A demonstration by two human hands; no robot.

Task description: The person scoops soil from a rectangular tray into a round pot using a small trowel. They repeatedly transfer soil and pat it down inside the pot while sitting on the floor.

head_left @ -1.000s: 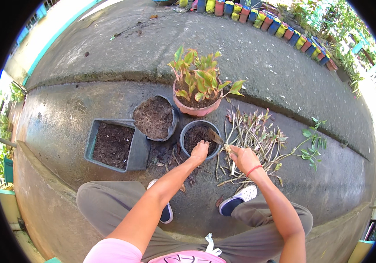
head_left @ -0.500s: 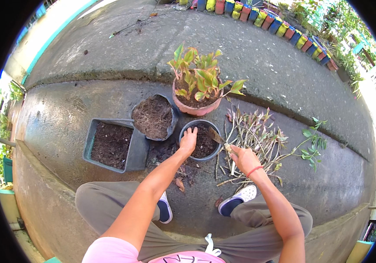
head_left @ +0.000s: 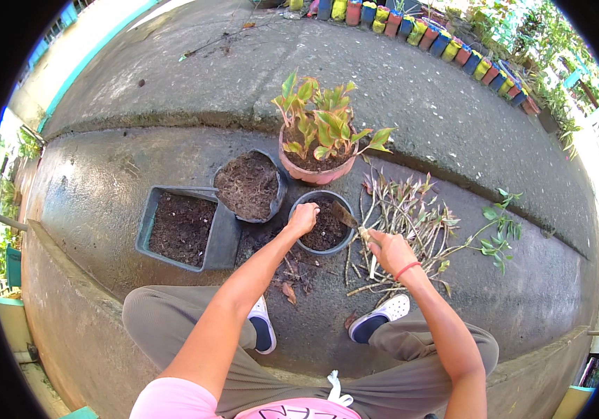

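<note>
A round dark pot (head_left: 349, 241) filled with soil (head_left: 326, 232) stands between my feet and the leafy plant. Over its left rim is my left hand (head_left: 303, 218), the fingers curled in; whatever they may hold is hidden. My right hand (head_left: 388, 250) is wrapped around the pale handle of a hand trowel (head_left: 345, 214). The trowel's brown blade reaches over the pot's right rim, against the soil. Beside my right hand lies a heap of cut plant stems (head_left: 411, 216).
A pink pot (head_left: 320, 176) with a leafy plant (head_left: 324, 119) stands just beyond. To the left are a soil-filled black bag (head_left: 249, 185) and a rectangular planter (head_left: 219, 244). A low concrete step (head_left: 194, 120) runs behind them. Painted bottles (head_left: 439, 43) edge a garden bed.
My left hand has drawn back from the soil toward the pot's left rim, its fingers going from spread to curled. The right hand and trowel stay nearly in place.
</note>
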